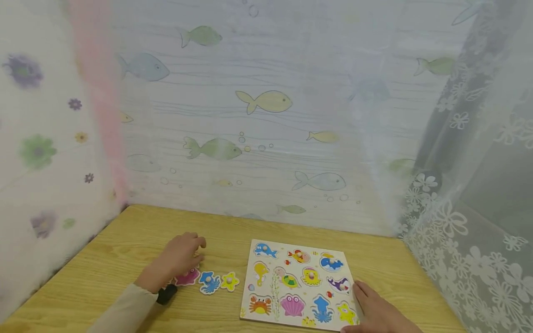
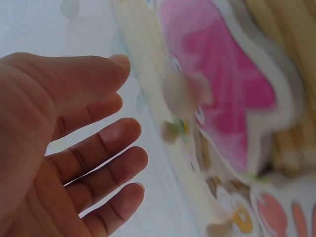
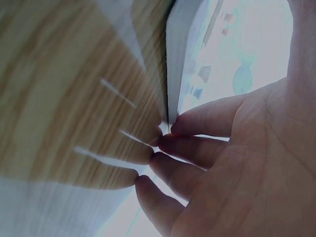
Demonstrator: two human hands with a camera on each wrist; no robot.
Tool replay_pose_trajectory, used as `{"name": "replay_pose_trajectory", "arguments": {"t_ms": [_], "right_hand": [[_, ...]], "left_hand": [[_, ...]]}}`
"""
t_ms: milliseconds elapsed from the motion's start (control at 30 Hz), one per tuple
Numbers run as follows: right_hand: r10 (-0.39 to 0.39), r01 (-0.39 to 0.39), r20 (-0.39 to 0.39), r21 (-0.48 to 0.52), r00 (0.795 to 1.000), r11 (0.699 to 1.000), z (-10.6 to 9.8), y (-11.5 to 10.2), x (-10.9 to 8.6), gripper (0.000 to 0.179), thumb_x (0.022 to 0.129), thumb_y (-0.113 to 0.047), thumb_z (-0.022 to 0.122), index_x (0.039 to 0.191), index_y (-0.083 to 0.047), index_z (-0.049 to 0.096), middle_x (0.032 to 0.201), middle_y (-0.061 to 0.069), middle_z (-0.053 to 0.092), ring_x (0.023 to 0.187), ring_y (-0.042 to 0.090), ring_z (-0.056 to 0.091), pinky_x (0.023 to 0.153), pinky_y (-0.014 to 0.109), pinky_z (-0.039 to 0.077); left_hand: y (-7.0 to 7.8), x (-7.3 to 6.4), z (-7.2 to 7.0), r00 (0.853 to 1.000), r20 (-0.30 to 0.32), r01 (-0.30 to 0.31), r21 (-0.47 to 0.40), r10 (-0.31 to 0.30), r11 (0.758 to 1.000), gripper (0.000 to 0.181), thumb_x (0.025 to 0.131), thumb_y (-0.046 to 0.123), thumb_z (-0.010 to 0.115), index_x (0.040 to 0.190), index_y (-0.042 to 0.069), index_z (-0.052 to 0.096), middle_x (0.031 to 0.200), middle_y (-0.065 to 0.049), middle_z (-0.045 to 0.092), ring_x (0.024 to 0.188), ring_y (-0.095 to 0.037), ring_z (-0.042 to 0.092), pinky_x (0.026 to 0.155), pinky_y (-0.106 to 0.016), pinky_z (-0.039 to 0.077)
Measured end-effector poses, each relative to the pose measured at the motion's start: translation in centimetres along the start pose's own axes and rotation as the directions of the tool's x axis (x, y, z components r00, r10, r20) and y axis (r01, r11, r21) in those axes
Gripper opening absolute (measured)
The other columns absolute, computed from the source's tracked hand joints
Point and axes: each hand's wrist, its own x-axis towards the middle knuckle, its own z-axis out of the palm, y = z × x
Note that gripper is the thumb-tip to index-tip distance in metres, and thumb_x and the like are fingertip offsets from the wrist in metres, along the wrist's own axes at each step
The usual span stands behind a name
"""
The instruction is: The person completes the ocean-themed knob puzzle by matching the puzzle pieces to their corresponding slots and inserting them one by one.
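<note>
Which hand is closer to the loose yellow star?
Left. The left hand is left of the loose yellow star, apart from it; the right hand is across the board, at its right edge.

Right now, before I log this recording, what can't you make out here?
Pink piece: partly hidden by the left hand in the head view; cut off by the top edge in the left wrist view.
Its knob: blurred in the left wrist view.
Board: near right corner hidden by the right hand in the head view.
Black object: partly covered by the sleeve in the head view.
</note>
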Motion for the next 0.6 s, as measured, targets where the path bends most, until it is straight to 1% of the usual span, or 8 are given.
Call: {"name": "replay_pose_trajectory", "arguments": {"t_ms": [200, 367, 467, 600], "right_hand": [[0.001, -0.001, -0.003, -0.010, 1.000, 1.000, -0.1, 0.1, 0.0, 0.111, 0.073, -0.063, 0.069, 0.142, 0.014, 0.029, 0.147, 0.030, 0.028, 0.131, 0.047, 0.033, 0.094, 0.058, 0.038], [-0.004, 0.004, 0.003, 0.006, 1.000, 1.000, -0.2, 0.0, 0.0, 0.111, 0.073, -0.063, 0.069, 0.143, 0.013, 0.028, 0.147, 0.030, 0.027, 0.132, 0.047, 0.032, 0.095, 0.059, 0.038], [-0.004, 0.004, 0.004, 0.002, 1.000, 1.000, -0.2, 0.0, 0.0, 0.111, 0.073, -0.063, 0.069, 0.142, 0.013, 0.028, 0.147, 0.029, 0.027, 0.132, 0.047, 0.032, 0.095, 0.059, 0.038], [-0.002, 0.002, 0.004, -0.021, 1.000, 1.000, -0.1, 0.0, 0.0, 0.110, 0.073, -0.064, 0.069, 0.142, 0.012, 0.030, 0.146, 0.029, 0.029, 0.131, 0.046, 0.034, 0.094, 0.058, 0.039]], "left_hand": [[-1.0, 0.0, -0.1, 1.000, -0.013, -0.001, 0.009, 0.001, 1.000, 0.022, 0.079, 0.018, 0.076, 0.097, 0.009, 0.066, 0.085, -0.001, 0.056, 0.075, -0.020, 0.054, 0.066, -0.039, 0.048], [-1.6, -0.1, -0.2, 1.000, -0.016, 0.008, 0.036, -0.007, 0.999, 0.021, 0.079, 0.020, 0.077, 0.096, 0.011, 0.067, 0.084, 0.000, 0.056, 0.076, -0.021, 0.055, 0.067, -0.039, 0.048], [-1.8, -0.2, -0.2, 1.000, 0.001, 0.020, 0.028, -0.020, 0.999, 0.020, 0.080, 0.019, 0.076, 0.096, 0.011, 0.068, 0.084, -0.001, 0.057, 0.077, -0.021, 0.056, 0.068, -0.040, 0.049], [-1.7, -0.3, -0.4, 0.998, 0.050, 0.049, -0.007, -0.048, 0.999, 0.016, 0.082, 0.015, 0.073, 0.096, 0.010, 0.068, 0.086, -0.002, 0.059, 0.080, -0.023, 0.057, 0.072, -0.044, 0.049]]}}
